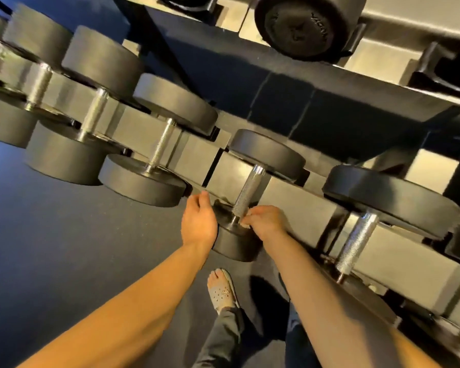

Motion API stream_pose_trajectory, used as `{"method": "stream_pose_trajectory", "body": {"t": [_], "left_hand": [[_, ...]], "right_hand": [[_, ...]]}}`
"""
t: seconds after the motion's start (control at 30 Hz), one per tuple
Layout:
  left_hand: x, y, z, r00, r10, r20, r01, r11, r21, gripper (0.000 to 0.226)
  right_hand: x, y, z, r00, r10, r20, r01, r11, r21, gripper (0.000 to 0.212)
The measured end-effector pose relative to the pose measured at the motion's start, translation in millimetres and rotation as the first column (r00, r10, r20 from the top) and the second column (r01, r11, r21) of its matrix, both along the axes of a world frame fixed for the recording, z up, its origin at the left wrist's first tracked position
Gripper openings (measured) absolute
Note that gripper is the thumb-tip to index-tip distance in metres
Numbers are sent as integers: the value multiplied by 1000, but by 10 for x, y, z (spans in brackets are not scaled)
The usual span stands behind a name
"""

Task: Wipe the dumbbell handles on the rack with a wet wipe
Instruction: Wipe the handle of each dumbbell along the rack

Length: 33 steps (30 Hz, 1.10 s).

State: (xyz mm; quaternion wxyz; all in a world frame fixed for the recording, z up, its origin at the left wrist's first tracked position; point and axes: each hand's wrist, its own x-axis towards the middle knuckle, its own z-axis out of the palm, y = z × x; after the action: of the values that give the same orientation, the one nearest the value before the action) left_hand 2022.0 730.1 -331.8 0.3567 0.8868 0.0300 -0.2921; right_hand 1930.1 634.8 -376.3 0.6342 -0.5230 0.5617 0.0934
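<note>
A row of black dumbbells with knurled steel handles lies across the rack [298, 197]. The one in the middle has its handle [246, 191] running from a far head down to a near head [234, 243]. My right hand [263, 221] is at the lower end of that handle, fingers curled, pinching something small and pale against the steel; it looks like the wet wipe [246, 218], mostly hidden. My left hand [198, 221] rests against the left side of the near head, fingers loosely bent, thumb up.
More dumbbells lie left [158, 150] and right [356, 243] on the same tier, and one large head [303, 25] sits on the tier above. Dark rubber floor [64, 248] spreads at the left. My foot in a grey sandal [222, 290] stands below the hands.
</note>
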Motion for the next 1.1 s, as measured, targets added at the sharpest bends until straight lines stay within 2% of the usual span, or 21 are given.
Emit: {"method": "stream_pose_trajectory", "body": {"t": [0.07, 0.13, 0.17, 0.23, 0.3, 0.33, 0.37, 0.43, 0.47, 0.5, 0.53, 0.57, 0.63, 0.7, 0.73, 0.77, 0.83, 0.9, 0.93, 1.0, 1.1], "left_hand": [[-2, 19, -94, 998, 45, 39, -45, 999, -2, 24], [-6, 29, -105, 996, 72, 56, -72, 997, 3, 25], [-11, 30, -96, 996, 65, 57, -65, 998, 12, 24], [-6, 28, -90, 996, 65, 59, -66, 998, 20, 25], [0, 22, -96, 996, 74, 47, -75, 997, 25, 24], [-1, 22, -93, 996, 81, 40, -82, 996, 25, 23], [1, 17, -88, 996, 85, 37, -86, 996, 21, 22], [-5, 14, -70, 996, 85, 37, -86, 996, 13, 22], [-8, 14, -59, 995, 90, 33, -90, 996, 6, 22], [-7, 18, -59, 995, 97, 28, -97, 995, -2, 22], [-6, 24, -57, 994, 103, 27, -103, 995, -11, 22], [-5, 30, -62, 994, 107, 30, -106, 994, -19, 22], [-4, 33, -76, 993, 114, 33, -113, 993, -29, 22], [0, 45, -92, 993, 113, 38, -112, 993, -31, 21], [1, 50, -99, 993, 106, 43, -104, 994, -33, 22], [0, 54, -105, 994, 96, 46, -95, 995, -29, 23], [-7, 57, -86, 995, 90, 42, -89, 996, -9, 26], [-23, 47, -55, 994, 105, 31, -105, 994, -4, 26], [-22, 37, -39, 993, 111, 31, -111, 994, -1, 25], [-22, 26, -22, 993, 110, 46, -110, 994, 2, 24], [-30, 25, -26, 993, 107, 57, -108, 994, 4, 23]], "right_hand": [[50, 25, -13, 997, 41, -62, -44, 998, -44, 11], [31, 86, 71, 997, 12, -78, -18, 997, -81, 10], [7, 132, 138, 998, 9, -65, -16, 993, -114, 3], [-26, 203, 249, 999, 37, -4, -37, 982, -188, 13], [-45, 219, 289, 988, 143, 58, -120, 948, -295, 6], [-43, 193, 284, 960, 270, 75, -216, 884, -414, 5], [-30, 141, 258, 894, 442, 77, -330, 764, -554, 8], [15, 12, 198, 631, 776, -26, -528, 404, -747, 13], [60, -56, 184, 510, 857, -74, -564, 268, -781, 12], [104, -118, 148, 418, 903, -97, -569, 177, -803, 12], [161, -170, 138, 355, 931, -84, -562, 140, -815, 13], [230, -186, 136, 312, 948, -66, -570, 131, -811, 15], [427, -178, 226, 238, 965, -107, -690, 90, -718, 10], [687, -198, 333, 93, 950, -297, -872, -66, -485, 6], [833, -226, 380, -4, 936, -352, -901, -156, -404, 6], [966, -244, 411, -56, 935, -349, -915, -188, -356, 14], [1152, -289, 396, -111, 953, -283, -942, -192, -277, 30], [1229, -296, 352, -192, 939, -286, -946, -255, -201, 37], [1228, -286, 335, -207, 929, -305, -948, -268, -174, 39], [1159, -265, 340, -160, 939, -304, -948, -232, -219, 37], [814, -266, 428, -5, 941, -337, -862, -175, -475, 19]]}}
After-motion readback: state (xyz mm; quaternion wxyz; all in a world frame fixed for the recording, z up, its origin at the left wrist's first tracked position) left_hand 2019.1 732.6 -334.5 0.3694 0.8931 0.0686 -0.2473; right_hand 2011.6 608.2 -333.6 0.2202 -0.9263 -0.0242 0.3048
